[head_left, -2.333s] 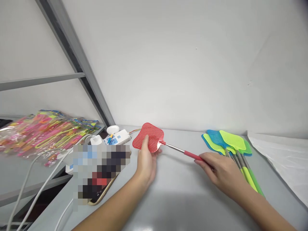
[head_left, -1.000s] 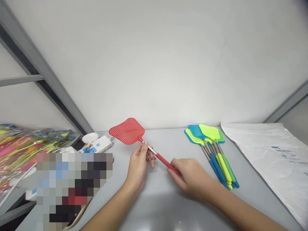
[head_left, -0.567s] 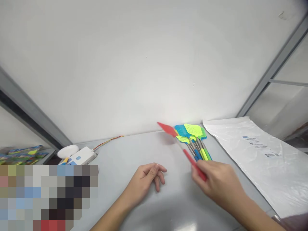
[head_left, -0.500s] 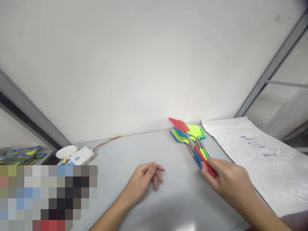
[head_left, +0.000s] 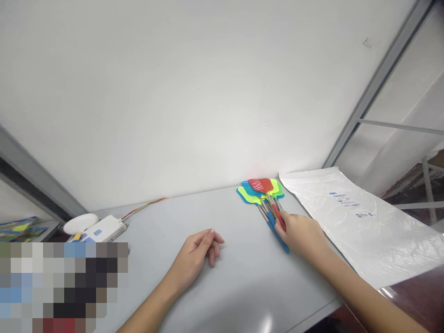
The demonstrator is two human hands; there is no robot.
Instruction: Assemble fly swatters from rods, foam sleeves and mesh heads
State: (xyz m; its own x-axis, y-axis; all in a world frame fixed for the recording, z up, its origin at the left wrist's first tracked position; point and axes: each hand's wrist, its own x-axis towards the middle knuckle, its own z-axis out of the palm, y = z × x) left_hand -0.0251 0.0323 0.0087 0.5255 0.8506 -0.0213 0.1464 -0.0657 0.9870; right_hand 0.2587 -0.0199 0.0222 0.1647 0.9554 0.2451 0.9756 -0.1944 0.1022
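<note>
My right hand (head_left: 296, 233) grips the red handle of a red plastic fly swatter (head_left: 261, 185), whose head lies on top of a pile of fly swatters (head_left: 260, 196). The pile has blue and yellow-green mesh heads, metal shafts, and blue, yellow and green handles that are partly hidden by my fingers. My left hand (head_left: 196, 259) rests on the grey table (head_left: 225, 217) left of the pile, its fingers loosely curled around nothing.
A white plastic sheet (head_left: 347, 217) with printed labels lies right of the pile. At the far left stand a white power strip (head_left: 104, 229) with a thin wire and a white round object (head_left: 80, 224). A pixelated patch covers the lower left corner.
The red swatter has passed from my left hand to my right and moved onto the pile. My left hand has let go and rests on the table. The view has turned right.
</note>
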